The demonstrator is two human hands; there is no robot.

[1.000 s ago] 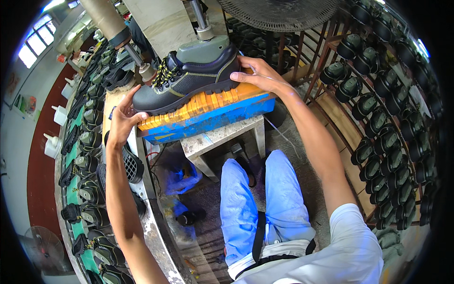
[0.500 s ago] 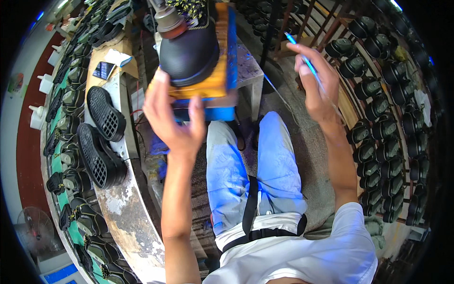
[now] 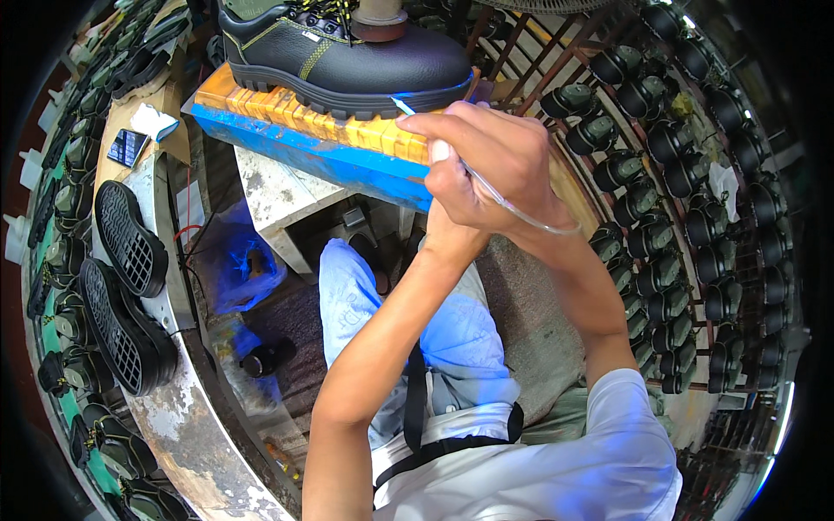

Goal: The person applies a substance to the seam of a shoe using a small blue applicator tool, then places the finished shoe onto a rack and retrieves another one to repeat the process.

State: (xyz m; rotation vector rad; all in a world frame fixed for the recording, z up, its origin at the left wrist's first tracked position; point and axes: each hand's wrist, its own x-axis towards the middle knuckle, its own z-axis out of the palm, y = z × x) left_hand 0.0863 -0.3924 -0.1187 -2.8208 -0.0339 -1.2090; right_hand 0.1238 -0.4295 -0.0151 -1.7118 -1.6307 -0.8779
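A black leather work shoe point(image 3: 373, 65) with yellow stitching and laces lies sideways, toe to the right, on a yellow block with a blue lower part point(image 3: 287, 143). A round metal press head point(image 3: 380, 19) comes down onto its upper. My right hand point(image 3: 499, 161) is closed around a slim pen-like tool point(image 3: 402, 106) with a thin clear tube trailing from it. The tool's tip is at the edge where the sole meets the upper, near the toe. My left hand point(image 3: 453, 233) is below and behind the right at the block's right end, its fingers hidden.
Two black shoe soles point(image 3: 130, 239) and a phone point(image 3: 128, 148) lie on the worn bench at left. Beyond it runs a green line of shoes point(image 3: 78, 369). Racks of shoes point(image 3: 665, 200) stand at right. A pale table point(image 3: 282, 195) is under the block.
The shoe and block have swung from toe-towards-me to sideways, toe right. My left hand moved right with them. My right hand came in from the right, bringing the tool to the shoe.
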